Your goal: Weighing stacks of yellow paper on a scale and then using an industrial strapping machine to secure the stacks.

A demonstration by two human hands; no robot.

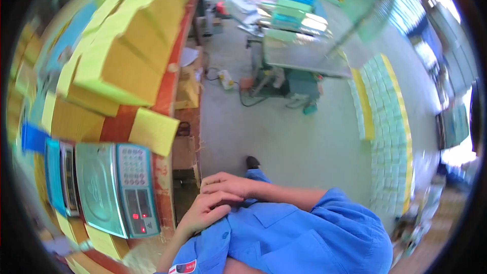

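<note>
My two hands come together at the front of my blue shirt (pixel 289 228), beside the table's edge. My left hand (pixel 210 209) lies with its fingers loosely stretched toward the right hand, touching or overlapping it. Just beyond it, my right hand (pixel 229 184) reaches across from the right, fingers loosely extended and slightly bent. Nothing shows in either hand; the undersides are hidden. Nearest on the left stands a weighing scale (pixel 96 187) with a metal pan, a keypad and a lit red display. A yellow sheet or card stack (pixel 153 131) lies beyond it on the red tabletop (pixel 165 193).
Tall yellow stacks (pixel 127 56) fill the table's far part. A second teal device (pixel 60 177) stands left of the scale. Ahead is a metal-topped machine (pixel 299 56) with cables on the floor. White bundles with yellow edges (pixel 390 137) line the right side.
</note>
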